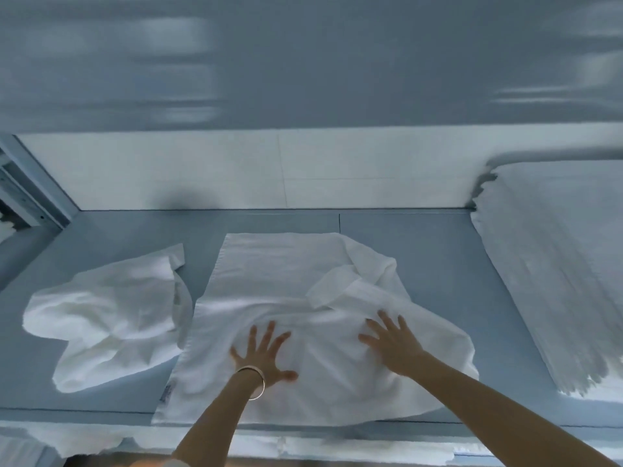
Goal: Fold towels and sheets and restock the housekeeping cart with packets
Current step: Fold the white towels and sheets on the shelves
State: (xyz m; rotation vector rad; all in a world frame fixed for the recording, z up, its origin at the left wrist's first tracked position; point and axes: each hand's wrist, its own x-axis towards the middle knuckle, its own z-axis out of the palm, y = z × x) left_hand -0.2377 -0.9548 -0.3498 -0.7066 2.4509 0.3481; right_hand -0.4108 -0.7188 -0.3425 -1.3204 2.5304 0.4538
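Observation:
A white towel (269,271) lies spread across the middle of a grey shelf surface (431,264), its right part rumpled and folded over. My left hand (264,357), with a bangle on the wrist, presses flat on the towel with fingers spread. My right hand (391,342) also lies flat on it, fingers straight, just right of centre. A second white towel (111,315) sits crumpled to the left, touching the first one's left edge.
A tall stack of folded white linen (559,271) fills the right side of the shelf. A white back wall (236,170) closes the shelf behind, and a grey shelf runs overhead. More white fabric (84,439) shows below the front edge.

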